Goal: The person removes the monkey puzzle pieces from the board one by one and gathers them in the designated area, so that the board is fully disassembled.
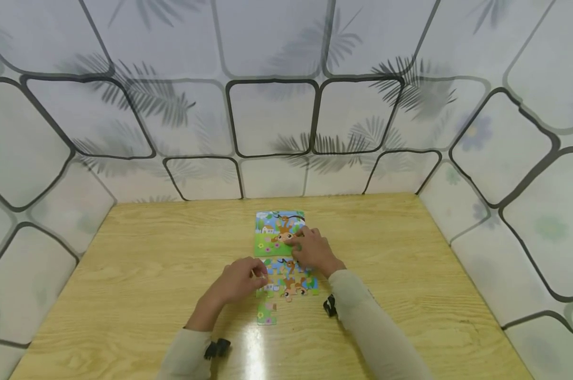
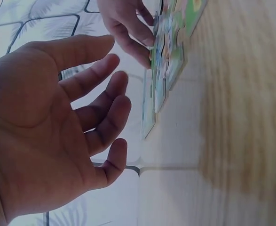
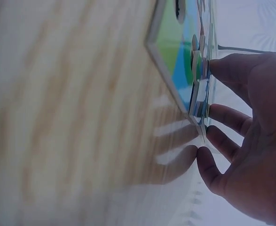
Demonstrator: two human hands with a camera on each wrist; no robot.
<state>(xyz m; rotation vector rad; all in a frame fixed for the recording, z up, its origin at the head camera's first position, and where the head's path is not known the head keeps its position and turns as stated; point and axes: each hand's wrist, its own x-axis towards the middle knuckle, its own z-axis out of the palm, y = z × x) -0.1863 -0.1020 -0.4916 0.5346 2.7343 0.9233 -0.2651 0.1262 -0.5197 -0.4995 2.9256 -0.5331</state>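
A square picture puzzle (image 1: 267, 245) with a brown cartoon animal and a small house lies toward the back of the table. Just in front of it is a partly joined jigsaw (image 1: 309, 285) with the same kind of picture, its front edge stepped. My right hand (image 1: 312, 249) rests its fingertips on the square picture's right side; in the right wrist view the thumb (image 3: 227, 66) and fingers are spread apart. My left hand (image 1: 239, 278) hovers at the jigsaw's left edge, fingers loosely bent, and its palm (image 2: 39, 122) holds nothing in the left wrist view.
A small joined green section (image 1: 266, 315) extends from the jigsaw's front left. The wooden table (image 1: 163, 274) is bordered by pale patterned walls (image 1: 277, 116) at the back and sides. Dark wrist devices (image 1: 217, 348) sit by both sleeves.
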